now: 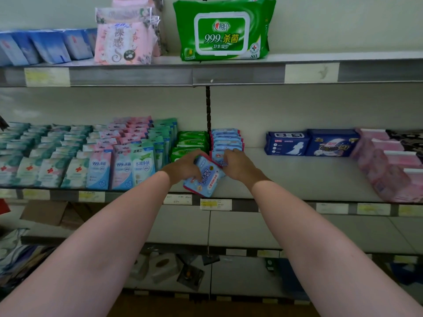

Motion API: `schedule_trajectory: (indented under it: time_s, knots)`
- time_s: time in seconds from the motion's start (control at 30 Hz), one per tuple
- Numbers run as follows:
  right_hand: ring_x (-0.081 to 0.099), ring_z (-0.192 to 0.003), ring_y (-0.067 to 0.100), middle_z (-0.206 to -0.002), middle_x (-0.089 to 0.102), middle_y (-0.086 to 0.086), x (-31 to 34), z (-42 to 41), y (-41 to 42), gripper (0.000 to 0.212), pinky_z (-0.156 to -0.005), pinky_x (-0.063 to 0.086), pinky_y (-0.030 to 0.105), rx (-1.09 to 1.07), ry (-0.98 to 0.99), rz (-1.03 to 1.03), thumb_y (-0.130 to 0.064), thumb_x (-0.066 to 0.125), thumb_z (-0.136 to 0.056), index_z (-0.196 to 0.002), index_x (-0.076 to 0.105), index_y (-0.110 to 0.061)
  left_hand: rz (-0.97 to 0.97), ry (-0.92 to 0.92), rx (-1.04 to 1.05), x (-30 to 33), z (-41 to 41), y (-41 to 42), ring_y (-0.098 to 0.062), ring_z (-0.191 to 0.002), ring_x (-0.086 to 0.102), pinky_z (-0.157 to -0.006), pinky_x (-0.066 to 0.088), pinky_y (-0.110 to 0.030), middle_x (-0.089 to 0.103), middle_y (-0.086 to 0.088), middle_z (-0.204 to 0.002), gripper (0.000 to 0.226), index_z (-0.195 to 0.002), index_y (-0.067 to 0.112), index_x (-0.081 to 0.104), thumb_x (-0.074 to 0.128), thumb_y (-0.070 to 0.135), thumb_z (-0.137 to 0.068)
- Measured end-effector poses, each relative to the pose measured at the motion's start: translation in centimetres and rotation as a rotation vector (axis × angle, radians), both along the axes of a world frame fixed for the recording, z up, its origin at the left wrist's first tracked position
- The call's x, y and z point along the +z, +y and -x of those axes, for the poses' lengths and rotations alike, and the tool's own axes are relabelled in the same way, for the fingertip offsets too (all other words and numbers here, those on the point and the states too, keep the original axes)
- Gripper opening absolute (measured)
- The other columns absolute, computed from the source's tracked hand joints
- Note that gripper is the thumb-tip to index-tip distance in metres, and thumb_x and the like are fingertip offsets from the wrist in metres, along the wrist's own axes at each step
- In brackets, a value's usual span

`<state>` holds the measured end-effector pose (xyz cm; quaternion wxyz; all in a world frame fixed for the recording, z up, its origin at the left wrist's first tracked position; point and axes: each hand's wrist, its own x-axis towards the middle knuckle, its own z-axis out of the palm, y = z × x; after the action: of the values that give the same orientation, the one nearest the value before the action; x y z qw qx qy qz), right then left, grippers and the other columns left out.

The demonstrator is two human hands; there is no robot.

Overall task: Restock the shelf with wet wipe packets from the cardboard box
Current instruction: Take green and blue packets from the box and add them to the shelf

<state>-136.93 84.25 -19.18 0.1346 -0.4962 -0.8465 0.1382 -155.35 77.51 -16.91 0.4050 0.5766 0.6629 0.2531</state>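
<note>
Wet wipe packets held at the middle shelf (286, 177)

A small stack of blue wet wipe packets (202, 179) is gripped by the left hand (185, 167), fingers closed around its left side, at the near edge of the shelf. The right hand (238, 164) is curled on the top packet, just in front of the blue row (226, 139) standing behind; green packets (191, 143) lie to the left.

Light-blue wet wipe packets (204, 179) with pink edges lie tilted at the middle shelf (297, 177) front, before a standing row of the same packets (225, 139).
</note>
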Motion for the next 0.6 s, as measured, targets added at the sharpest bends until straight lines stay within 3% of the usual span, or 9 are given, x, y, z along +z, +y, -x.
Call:
schedule_trajectory:
  time_s: [0.13, 0.23, 0.33, 0.4, 0.5, 0.6]
  knots:
    - [0.052, -0.113, 0.032, -0.125, 0.055, 0.017, -0.2, -1.2, 0.5, 0.038, -0.090, 0.047, 0.037, -0.026, -0.038, -0.028, -0.021, 0.065, -0.092, -0.124, 0.054, -0.005, 0.001, -0.001, -0.014, 0.3, -0.1, 0.7, -0.025, -0.098, 0.066, -0.069, 0.059, -0.039, 0.064, -0.007, -0.111, 0.058, -0.110, 0.026, 0.055, 0.076, -0.010, -0.070]
    - [0.051, -0.113, 0.032, -0.124, 0.054, 0.017, -0.2, -1.8, 0.7, 0.038, -0.090, 0.045, 0.038, -0.046, -0.052, -0.046, -0.022, 0.065, -0.092, -0.123, 0.053, -0.005, -0.024, 0.044, -0.040, 0.3, -0.7, 1.1, -0.028, -0.102, 0.065, -0.079, 0.059, -0.045, 0.061, -0.010, -0.117, 0.063, -0.120, 0.019, 0.050, 0.079, -0.007, -0.070]
    - [0.052, -0.111, 0.033, -0.122, 0.055, 0.018, 0.0, -2.4, 0.8, 0.036, -0.090, 0.045, 0.038, -0.055, -0.042, -0.064, -0.023, 0.062, -0.092, -0.122, 0.053, -0.005, -0.075, 0.231, -0.110, 0.3, -2.3, 2.1, -0.026, -0.107, 0.060, -0.088, 0.055, -0.041, 0.058, -0.010, -0.122, 0.064, -0.128, 0.009, 0.052, 0.080, -0.003, -0.071]
    - [0.052, -0.112, 0.035, -0.122, 0.055, 0.019, 0.0, -2.8, 0.8, 0.040, -0.090, 0.046, 0.040, -0.060, -0.022, -0.062, -0.027, 0.062, -0.092, -0.124, 0.052, -0.006, -0.136, 0.367, -0.190, 0.3, -3.8, 2.9, -0.022, -0.104, 0.058, -0.085, 0.051, -0.033, 0.059, -0.009, -0.119, 0.060, -0.128, 0.004, 0.055, 0.079, -0.002, -0.073]
    - [0.050, -0.115, 0.036, -0.125, 0.052, 0.019, -0.1, -3.6, 0.6, 0.054, -0.092, 0.046, 0.042, -0.097, -0.010, -0.042, -0.026, 0.065, -0.090, -0.136, 0.045, -0.007, -0.244, 0.486, -0.273, 0.1, -5.8, 4.2, -0.028, -0.108, 0.059, -0.089, 0.049, -0.033, 0.062, -0.015, -0.120, 0.049, -0.121, -0.001, 0.059, 0.073, -0.007, -0.074]
    - [0.049, -0.118, 0.035, -0.127, 0.051, 0.019, -0.4, -4.7, 0.8, 0.056, -0.095, 0.046, 0.043, -0.155, 0.028, -0.003, -0.025, 0.067, -0.089, -0.137, 0.043, -0.007, -0.353, 0.607, -0.299, -0.3, -6.7, 5.4, -0.030, -0.111, 0.058, -0.084, 0.043, -0.027, 0.061, -0.014, -0.122, 0.046, -0.123, 0.004, 0.060, 0.063, -0.007, -0.079]
